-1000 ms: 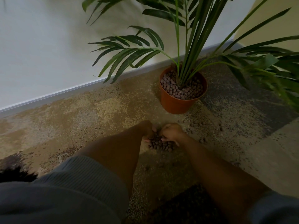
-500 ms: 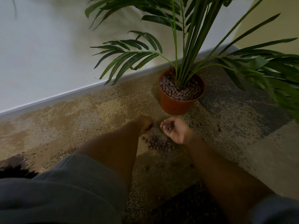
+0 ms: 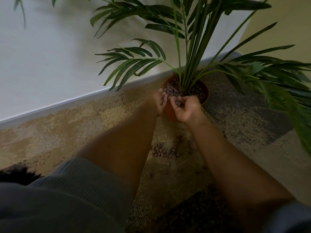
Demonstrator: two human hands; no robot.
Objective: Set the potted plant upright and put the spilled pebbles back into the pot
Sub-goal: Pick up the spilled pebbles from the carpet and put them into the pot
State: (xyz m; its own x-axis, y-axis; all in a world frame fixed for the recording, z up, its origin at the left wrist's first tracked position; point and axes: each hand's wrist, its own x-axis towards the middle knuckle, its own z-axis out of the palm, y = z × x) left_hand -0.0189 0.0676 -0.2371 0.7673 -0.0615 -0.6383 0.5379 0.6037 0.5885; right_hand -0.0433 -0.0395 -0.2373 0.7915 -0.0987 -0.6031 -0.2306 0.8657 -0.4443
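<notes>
The round orange plastic pot [image 3: 205, 96] stands upright on the speckled tan and brown carpet [image 3: 67, 128], close to the grey skirting board [image 3: 67, 102] of the white wall [image 3: 42, 56]. From its middle rise the thin green stems and long drooping fronds of a palm-like plant [image 3: 190, 52], and its top is filled with small rounded reddish-brown clay pebbles [image 3: 170, 90].

Both hands are at the near rim of the pot. The right hand [image 3: 186, 109] is turned palm up and cupped, its fingers [image 3: 193, 100] curled loosely inward around a small heap of carried pebbles [image 3: 178, 103] lying in the hollow of the palm, right over the pot's near edge. The left hand [image 3: 158, 102] is held edge-on just beside the right fingertips, its fingers [image 3: 164, 96] together and slightly bent, their tips at the pot's left rim; whether it holds any pebbles cannot be told.

Well back from the fingers, toward the person, a cluster of spilled pebbles [image 3: 164, 152] lies on the carpet between the two forearms, with a few stray ones scattered around it. A grey ribbed sleeve [image 3: 80, 184] is pushed up the left arm.
</notes>
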